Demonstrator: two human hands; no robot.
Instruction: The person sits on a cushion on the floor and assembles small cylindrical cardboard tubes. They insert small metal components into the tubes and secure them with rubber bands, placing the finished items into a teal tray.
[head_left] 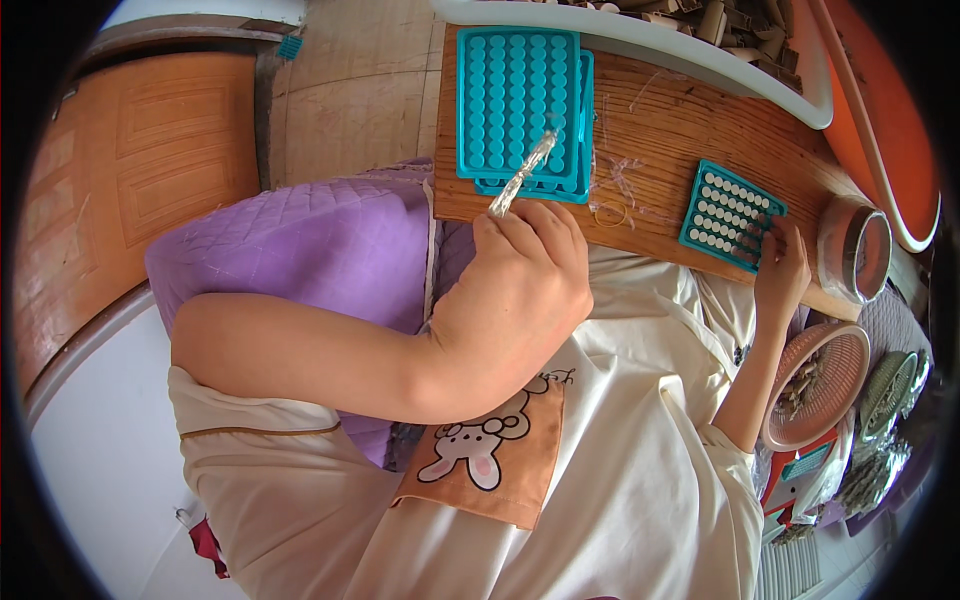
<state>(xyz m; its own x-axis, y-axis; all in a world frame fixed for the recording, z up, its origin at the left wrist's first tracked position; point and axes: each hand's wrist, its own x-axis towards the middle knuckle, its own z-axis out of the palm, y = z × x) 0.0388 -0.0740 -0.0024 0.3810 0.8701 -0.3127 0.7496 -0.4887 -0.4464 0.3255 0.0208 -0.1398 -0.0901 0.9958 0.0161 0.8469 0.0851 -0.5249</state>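
My left hand [525,255] is closed around a thin bundle of shiny silvery strips [525,172]. The bundle slants up over the larger teal tray [468,100], which has rows of round teal wells and lies on another teal tray. At the right, a smaller teal tray [690,232] holds rows of white round pieces [722,212]. My right hand [783,265] has its fingers bent at that tray's right edge. Whether they pinch the rim or a white piece is hidden.
The wooden table [640,120] carries loose clear strands [622,180] between the trays. Behind stands a white bin [640,35] of brown tubes, beside an orange basin [880,110]. A clear round container [838,250] sits right, above a pink basket [845,350]. Purple quilted fabric [300,250] lies left.
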